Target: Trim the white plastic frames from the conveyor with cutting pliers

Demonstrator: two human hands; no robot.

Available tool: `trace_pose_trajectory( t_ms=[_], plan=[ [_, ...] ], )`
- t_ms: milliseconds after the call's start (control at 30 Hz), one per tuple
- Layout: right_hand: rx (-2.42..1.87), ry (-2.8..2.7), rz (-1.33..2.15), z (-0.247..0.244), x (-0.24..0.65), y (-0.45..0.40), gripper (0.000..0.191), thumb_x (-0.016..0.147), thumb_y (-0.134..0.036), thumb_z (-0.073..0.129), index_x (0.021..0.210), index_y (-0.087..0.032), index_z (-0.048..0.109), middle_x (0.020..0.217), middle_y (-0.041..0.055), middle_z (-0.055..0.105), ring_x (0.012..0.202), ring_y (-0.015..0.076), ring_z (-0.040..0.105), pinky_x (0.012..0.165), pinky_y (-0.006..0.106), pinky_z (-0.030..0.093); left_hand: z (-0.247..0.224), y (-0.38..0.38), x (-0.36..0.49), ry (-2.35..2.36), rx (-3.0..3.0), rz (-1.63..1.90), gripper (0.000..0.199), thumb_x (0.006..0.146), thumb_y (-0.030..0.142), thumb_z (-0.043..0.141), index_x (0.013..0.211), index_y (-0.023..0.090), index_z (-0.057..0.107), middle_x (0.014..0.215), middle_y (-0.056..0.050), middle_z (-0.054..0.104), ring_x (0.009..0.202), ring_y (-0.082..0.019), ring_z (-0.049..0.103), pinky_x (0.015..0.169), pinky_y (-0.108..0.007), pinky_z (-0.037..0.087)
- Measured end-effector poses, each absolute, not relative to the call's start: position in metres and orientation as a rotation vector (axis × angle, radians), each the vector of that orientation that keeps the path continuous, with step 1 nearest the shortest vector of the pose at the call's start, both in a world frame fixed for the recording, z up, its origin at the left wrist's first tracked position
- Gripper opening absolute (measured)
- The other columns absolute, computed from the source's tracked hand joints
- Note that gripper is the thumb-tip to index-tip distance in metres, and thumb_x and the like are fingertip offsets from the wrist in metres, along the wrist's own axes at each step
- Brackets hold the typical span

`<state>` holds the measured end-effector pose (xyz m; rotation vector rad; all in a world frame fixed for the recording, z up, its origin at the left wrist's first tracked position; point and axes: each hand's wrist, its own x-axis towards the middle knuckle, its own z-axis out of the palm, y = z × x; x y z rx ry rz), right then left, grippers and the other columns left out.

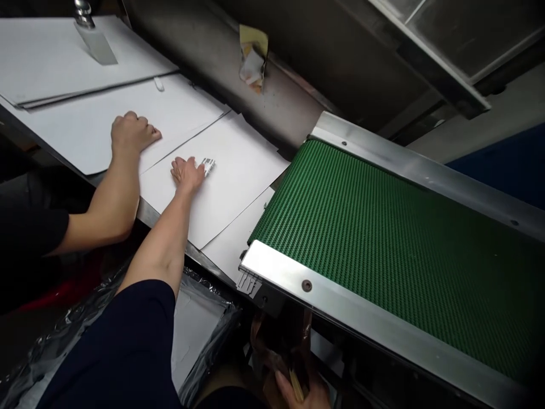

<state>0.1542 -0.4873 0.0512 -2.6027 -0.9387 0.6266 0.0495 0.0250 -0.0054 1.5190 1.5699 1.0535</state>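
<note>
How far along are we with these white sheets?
Done, it seems: flat white paper sheets lie overlapped along the steel table edge. In hand: left hand fisted on one sheet, right hand flat beside a small barcode label. Left: that label looks loose, as far as visible.

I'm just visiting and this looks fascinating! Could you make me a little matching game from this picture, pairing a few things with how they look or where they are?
Things:
1. Left hand
2. Right hand
3. Conveyor belt

Descriptions:
A. Green and textured
B. Curled, resting on a white sheet
C. Spread flat, beside a small printed label

Pairs: 1-B, 2-C, 3-A
</note>
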Motion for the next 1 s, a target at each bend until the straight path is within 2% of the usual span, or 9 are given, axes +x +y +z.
trace_pose_trajectory(
  t_ms=[133,267,467,533,667,767,867,933,1000],
  plan=[
    [-2.446,-1.152,0.612,0.047,0.155,-0.436,0.034,0.072,-0.051,0.056,0.098,-0.029,0.062,0.086,0.0024,0.068,0.08,0.0236,0.065,0.067,0.035,0.055,-0.018,-0.001,0.044,1.727,1.52,1.101,0.039,0.084,0.025,0.061,0.119,0.008,0.052,0.123,-0.013,0.05,0.117,-0.023,0.044,0.102,-0.049,0.029],
    [-2.28,-1.515,0.448,0.026,0.147,-0.358,0.039,0.077,-0.049,0.054,0.102,-0.02,0.059,0.094,0.0088,0.064,0.093,0.0245,0.059,0.086,0.04,0.047,-0.041,-0.151,0.018,1.778,1.546,1.075,0.034,0.093,0.03,0.043,0.12,0.011,0.051,0.109,-0.008,0.06,0.098,-0.014,0.055,0.086,-0.028,0.045],
    [-1.995,-1.972,0.233,-0.02,0.137,-0.244,0.05,0.082,-0.05,0.051,0.111,-0.01,0.052,0.107,0.0146,0.056,0.103,0.0268,0.05,0.093,0.041,0.039,-0.108,-0.419,-0.071,2.112,1.377,0.571,0.022,0.087,0.025,0.045,0.093,0.014,0.064,0.078,-0.007,0.066,0.065,-0.02,0.062,0.056,-0.029,0.049],
    [-1.988,-2.081,0.201,-0.029,0.141,-0.223,0.051,0.08,-0.051,0.053,0.112,-0.01,0.053,0.114,0.0156,0.053,0.106,0.0278,0.048,0.096,0.043,0.035,-0.132,-0.46,-0.105,2.188,1.356,0.361,0.023,0.083,0.022,0.047,0.089,0.011,0.066,0.076,-0.012,0.065,0.066,-0.025,0.061,0.059,-0.036,0.05],
    [-1.981,-2.188,0.144,-0.033,0.149,-0.213,0.063,0.077,-0.058,0.055,0.118,-0.011,0.051,0.121,0.0185,0.049,0.111,0.0305,0.044,0.097,0.045,0.033,-0.169,-0.472,-0.151,2.171,1.439,0.08,0.034,0.085,0.02,0.044,0.111,0.007,0.062,0.105,-0.02,0.059,0.101,-0.033,0.052,0.084,-0.044,0.044],
    [-1.853,-2.192,0.137,-0.031,0.131,-0.237,0.062,0.082,-0.055,0.05,0.123,-0.009,0.048,0.126,0.0196,0.045,0.118,0.0311,0.039,0.098,0.047,0.033,-0.188,-0.451,-0.162,2.087,1.539,-0.049,0.042,0.087,0.022,0.046,0.127,0.009,0.05,0.121,-0.019,0.05,0.113,-0.033,0.041,0.091,-0.044,0.039],
    [-1.561,-2.433,0.584,-0.048,0.085,-0.285,0.035,0.091,-0.034,0.041,0.118,-0.014,0.05,0.119,0.0143,0.052,0.113,0.0234,0.045,0.094,0.039,0.04,-0.199,-0.434,-0.166,2.039,1.596,-0.16,0.046,0.084,0.025,0.052,0.125,0.005,0.047,0.122,-0.021,0.047,0.114,-0.034,0.039,0.092,-0.045,0.036],
    [-1.341,-2.732,0.996,-0.075,0.048,-0.322,0.032,0.089,-0.024,0.041,0.12,-0.017,0.048,0.119,0.0127,0.052,0.108,0.0219,0.049,0.089,0.036,0.044,-0.2,-0.429,-0.168,2.033,1.623,-0.221,0.04,0.083,0.025,0.053,0.117,0.003,0.052,0.117,-0.022,0.049,0.111,-0.034,0.04,0.091,-0.045,0.036],
    [-1.26,-2.824,1.074,-0.107,0.014,-0.351,0.034,0.082,-0.022,0.052,0.115,-0.017,0.051,0.115,0.0125,0.055,0.099,0.0234,0.054,0.078,0.034,0.048,-0.196,-0.427,-0.168,2.031,1.668,-0.259,0.034,0.082,0.024,0.054,0.11,0.003,0.055,0.111,-0.021,0.052,0.108,-0.034,0.043,0.089,-0.044,0.037]
  ],
)
